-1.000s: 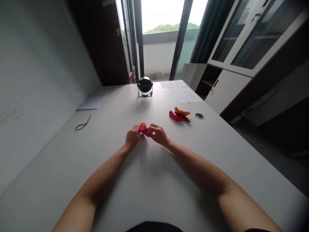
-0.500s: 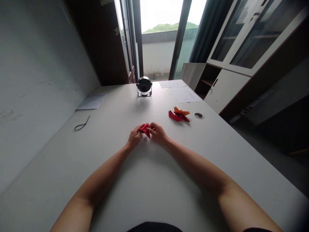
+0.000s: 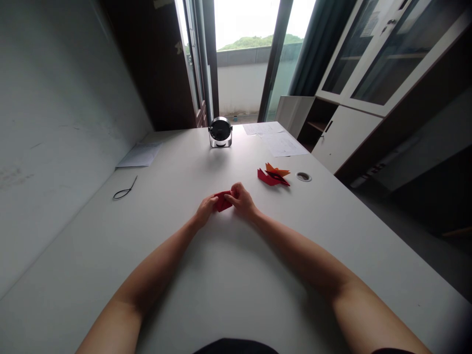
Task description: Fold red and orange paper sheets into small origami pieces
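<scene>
Between my two hands is a small piece of folded red paper (image 3: 223, 201), held just above or on the white table (image 3: 228, 275); which of the two I cannot tell. My left hand (image 3: 205, 209) pinches its left side, the thumb on the near face. On the right side, my right hand (image 3: 242, 200) grips the paper with thumb and curled fingers. The fingers behind the paper are hidden. Beyond my right hand lie folded paper pieces, a red one (image 3: 268, 178) touching an orange one (image 3: 282, 172).
A round black device in a silver stand (image 3: 220, 132) is at the far edge. A looped black cable tie (image 3: 125, 191) lies at left, near a white paper stack (image 3: 139, 155). Printed sheets (image 3: 283, 144) lie far right, behind a cable hole (image 3: 304, 176).
The red paper has turned and now shows a broader, flatter face instead of a point hanging down. My right fingers have risen slightly at its upper right corner.
</scene>
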A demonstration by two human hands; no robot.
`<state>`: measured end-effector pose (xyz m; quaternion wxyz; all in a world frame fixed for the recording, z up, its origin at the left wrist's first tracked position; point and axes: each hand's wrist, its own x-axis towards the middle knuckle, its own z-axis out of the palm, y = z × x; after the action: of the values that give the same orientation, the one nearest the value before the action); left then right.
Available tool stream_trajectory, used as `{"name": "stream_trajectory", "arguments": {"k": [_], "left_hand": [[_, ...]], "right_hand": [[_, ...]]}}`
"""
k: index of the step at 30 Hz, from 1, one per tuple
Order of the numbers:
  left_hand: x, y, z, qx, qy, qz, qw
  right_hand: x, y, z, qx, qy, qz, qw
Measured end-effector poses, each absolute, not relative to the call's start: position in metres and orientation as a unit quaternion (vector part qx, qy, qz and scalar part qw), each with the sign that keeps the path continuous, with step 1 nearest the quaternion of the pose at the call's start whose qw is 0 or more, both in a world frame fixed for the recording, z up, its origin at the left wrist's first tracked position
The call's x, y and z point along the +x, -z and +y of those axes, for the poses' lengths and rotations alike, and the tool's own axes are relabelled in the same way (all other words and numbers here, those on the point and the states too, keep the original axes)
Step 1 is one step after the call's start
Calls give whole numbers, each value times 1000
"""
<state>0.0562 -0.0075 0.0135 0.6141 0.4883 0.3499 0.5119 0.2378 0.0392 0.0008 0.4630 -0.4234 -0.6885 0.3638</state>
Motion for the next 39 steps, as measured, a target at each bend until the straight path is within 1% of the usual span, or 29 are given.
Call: {"name": "stream_trajectory", "arguments": {"k": [5, 8, 10, 14, 21, 24, 29, 35, 39], "left_hand": [[56, -6, -4, 482, -527, 381, 588], [55, -2, -2, 470, -534, 385, 588], [55, 0, -2, 467, -535, 387, 588], [55, 0, -1, 468, -537, 396, 579], [54, -1, 0, 491, -539, 429, 533], [53, -1, 0, 495, -534, 420, 542], [52, -2, -1, 498, -536, 402, 550], [55, -4, -3, 520, -507, 425, 540], [55, -4, -3, 547, -485, 429, 530]], "right_hand": [[238, 0, 43, -384, -425, -654, 493], [238, -1, 44, -353, -480, -642, 482], [239, -3, 44, -343, -491, -641, 480], [239, -3, 43, -342, -487, -632, 496], [238, 1, 45, -350, -466, -639, 502], [238, -2, 45, -363, -458, -632, 509], [239, -5, 44, -364, -489, -619, 496], [240, -3, 44, -389, -458, -625, 498], [239, -3, 42, -379, -443, -644, 495]]}}
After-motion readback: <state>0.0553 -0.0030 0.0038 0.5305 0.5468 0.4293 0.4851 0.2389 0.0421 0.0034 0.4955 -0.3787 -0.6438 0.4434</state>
